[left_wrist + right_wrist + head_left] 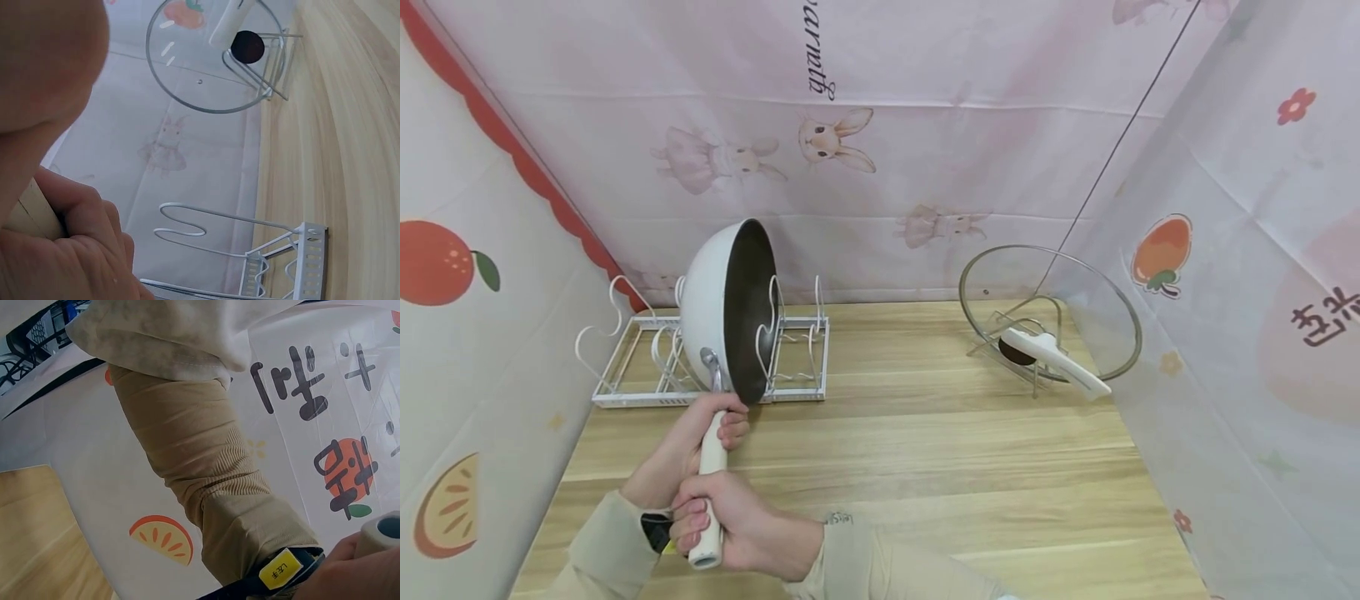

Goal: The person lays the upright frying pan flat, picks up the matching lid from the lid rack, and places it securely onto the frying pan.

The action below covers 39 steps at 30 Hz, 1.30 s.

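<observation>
A white wok (703, 292) with a dark inside (751, 312) stands on its side in a white wire rack (797, 393), its opening facing right. My left hand (703, 429) grips the cream handle (713, 446) close to the wok. Nearer to me, my right hand (718, 517) grips the same handle by its end, which sticks out below the fingers. In the right wrist view the hollow handle end (384, 531) shows at the right edge. Blurred skin hides part of the left wrist view.
To the right, a glass lid (1090, 292) with a white handle (1056, 358) leans in a metal wire stand (1037, 387). Both stand on a wood-grain table (925, 467). Printed cloth walls (880, 183) enclose the back and sides.
</observation>
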Motion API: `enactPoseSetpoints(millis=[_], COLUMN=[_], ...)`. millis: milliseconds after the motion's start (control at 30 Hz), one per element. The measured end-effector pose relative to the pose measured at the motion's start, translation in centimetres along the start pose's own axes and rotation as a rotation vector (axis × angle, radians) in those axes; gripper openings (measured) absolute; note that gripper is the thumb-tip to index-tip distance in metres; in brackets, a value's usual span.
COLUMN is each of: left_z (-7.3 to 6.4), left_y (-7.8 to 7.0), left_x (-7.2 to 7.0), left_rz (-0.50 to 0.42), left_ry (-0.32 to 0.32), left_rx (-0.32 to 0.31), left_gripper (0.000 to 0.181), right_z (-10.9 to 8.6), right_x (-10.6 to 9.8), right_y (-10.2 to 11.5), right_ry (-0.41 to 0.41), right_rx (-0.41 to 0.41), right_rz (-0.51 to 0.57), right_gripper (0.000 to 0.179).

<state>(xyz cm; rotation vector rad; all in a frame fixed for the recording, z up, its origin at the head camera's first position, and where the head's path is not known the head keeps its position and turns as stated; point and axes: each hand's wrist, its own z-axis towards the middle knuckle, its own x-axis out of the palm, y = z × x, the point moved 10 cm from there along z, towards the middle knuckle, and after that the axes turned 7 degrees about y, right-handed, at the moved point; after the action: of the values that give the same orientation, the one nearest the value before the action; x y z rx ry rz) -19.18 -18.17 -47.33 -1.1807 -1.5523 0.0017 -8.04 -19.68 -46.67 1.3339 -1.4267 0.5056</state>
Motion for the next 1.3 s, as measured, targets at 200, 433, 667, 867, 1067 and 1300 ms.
enactPoseSetpoints(millis=[200, 433, 667, 867, 1067, 1300], left_z=[-0.2, -0.3, -0.6, -1.1, -1.4, -1.6], left_y=[-0.1, -0.2, -0.4, -0.4, -0.6, -0.8], left_x=[0.3, 0.8, 1.2, 1.6, 2.0, 2.3], left_rz=[-0.002, -0.004, 0.002, -0.001, 0.026, 0.062], left_ry=[0.006, 0.039, 0.046, 0.034, 0.029, 0.01], left_rx=[0.011, 0.025, 0.039, 0.041, 0.038, 0.051], left_gripper=[0.034, 0.035, 0.035, 0.036, 0.038, 0.033], right_z=[-0.1, -0.4, -0.7, -1.0, -1.3, -1.6], right_x=[0.3, 0.7, 1.1, 1.5, 2.0, 2.2], right_y=[-0.1, 0.0, 0.1, 0.1, 0.1, 0.1], right_ry=[0.018, 0.038, 0.052, 0.062, 0.079, 0.083], right_rx=[0.011, 0.014, 0.015, 0.021, 0.011, 0.012], right_rz=[-0.003, -0.014, -0.022, -0.024, -0.044, -0.044], right_gripper=[0.032, 0.031, 0.03, 0.031, 0.031, 0.033])
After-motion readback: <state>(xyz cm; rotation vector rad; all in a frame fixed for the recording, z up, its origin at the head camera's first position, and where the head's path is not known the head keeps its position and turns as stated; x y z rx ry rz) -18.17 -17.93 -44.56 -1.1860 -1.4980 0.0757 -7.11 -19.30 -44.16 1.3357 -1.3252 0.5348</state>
